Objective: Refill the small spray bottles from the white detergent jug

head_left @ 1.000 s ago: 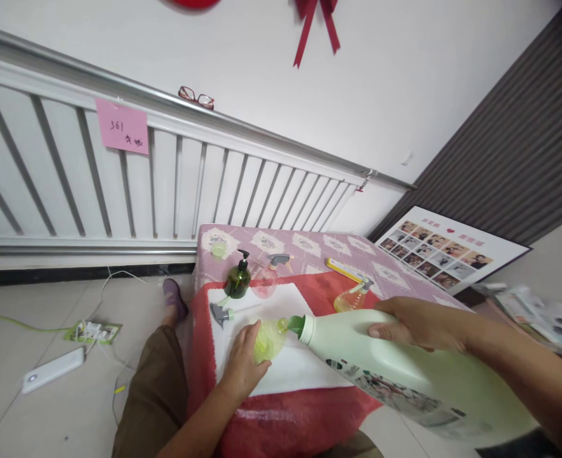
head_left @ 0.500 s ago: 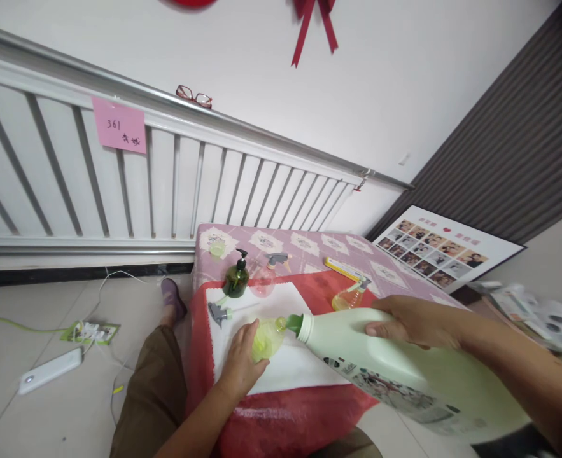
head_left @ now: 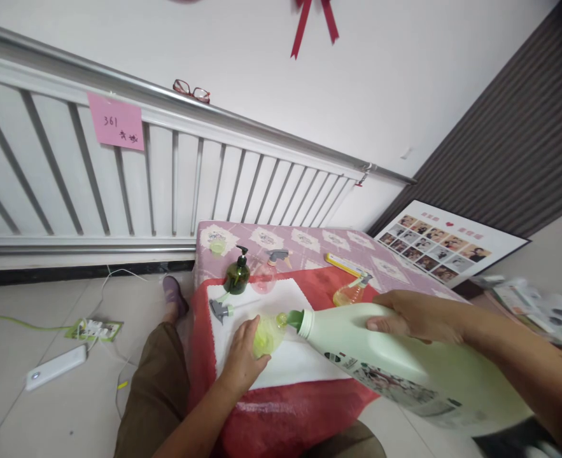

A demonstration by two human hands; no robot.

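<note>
My left hand [head_left: 241,357] is wrapped round a small yellow-green bottle [head_left: 267,334] standing on a white cloth [head_left: 290,362]. My right hand [head_left: 412,316] grips the handle of a big pale green jug [head_left: 390,366], tipped so that its green spout [head_left: 294,320] meets the small bottle's mouth. A grey spray head [head_left: 221,311] with its tube lies on the cloth just left of my left hand.
A dark green pump bottle [head_left: 237,274], a clear pink spray bottle [head_left: 267,275] and a yellow spray bottle [head_left: 352,292] stand on the low table [head_left: 309,243]. A radiator [head_left: 118,191] runs behind. A cable, socket strip and white power bank [head_left: 55,368] lie on the floor at left.
The jug has tilted slightly more, its spout staying at the small bottle's mouth. Both hands keep their hold; the view shifted a little.
</note>
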